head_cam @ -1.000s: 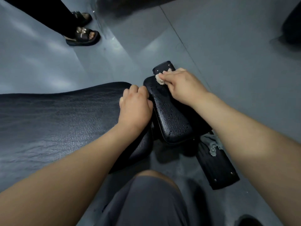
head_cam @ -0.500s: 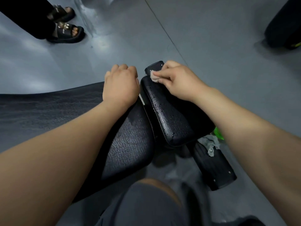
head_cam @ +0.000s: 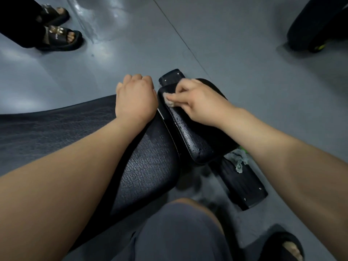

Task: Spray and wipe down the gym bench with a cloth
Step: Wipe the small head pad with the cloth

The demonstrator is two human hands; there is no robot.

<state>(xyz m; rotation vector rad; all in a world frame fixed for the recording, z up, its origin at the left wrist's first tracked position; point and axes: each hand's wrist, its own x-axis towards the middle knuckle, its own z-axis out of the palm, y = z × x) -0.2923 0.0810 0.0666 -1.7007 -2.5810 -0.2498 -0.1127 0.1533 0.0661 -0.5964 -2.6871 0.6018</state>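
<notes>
Fingers of our right hand pinch the cloth at the wet pad's far end. Our left hand (bracing us, we judge) curls over the bench's edge.

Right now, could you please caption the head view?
Right hand wipes the wet pad with a cloth; left hand grips the bench.

Bare forearms, grey knee-length shorts, one black open-toed slide sandal on the foot.
</notes>
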